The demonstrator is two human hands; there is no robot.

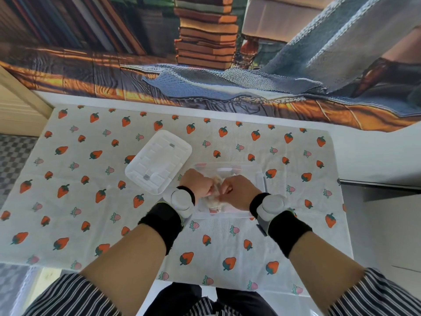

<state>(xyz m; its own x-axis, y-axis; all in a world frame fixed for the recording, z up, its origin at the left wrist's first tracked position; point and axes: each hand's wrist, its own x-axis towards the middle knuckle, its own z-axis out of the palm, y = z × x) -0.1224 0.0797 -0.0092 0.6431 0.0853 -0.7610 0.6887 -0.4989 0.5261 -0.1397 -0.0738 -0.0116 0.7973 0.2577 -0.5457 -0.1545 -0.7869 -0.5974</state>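
Note:
A clear plastic box (pixel 257 176) stands open on the strawberry-print tablecloth (pixel 75 201), a little right of centre. Inside it lies a pale, crumpled bundle (pixel 216 180) that looks like cloth or wrapped items; most of it is hidden by my hands. My left hand (pixel 198 182) and my right hand (pixel 237 190) are both inside the box, fingers curled round the bundle from either side, knuckles almost touching. What the bundle is made of cannot be told.
The box's white lid (pixel 158 164) lies upside down just left of the box. Both wrists wear black bands with white round devices. A wall hanging printed with books hangs behind the table. The table's right edge is near the box.

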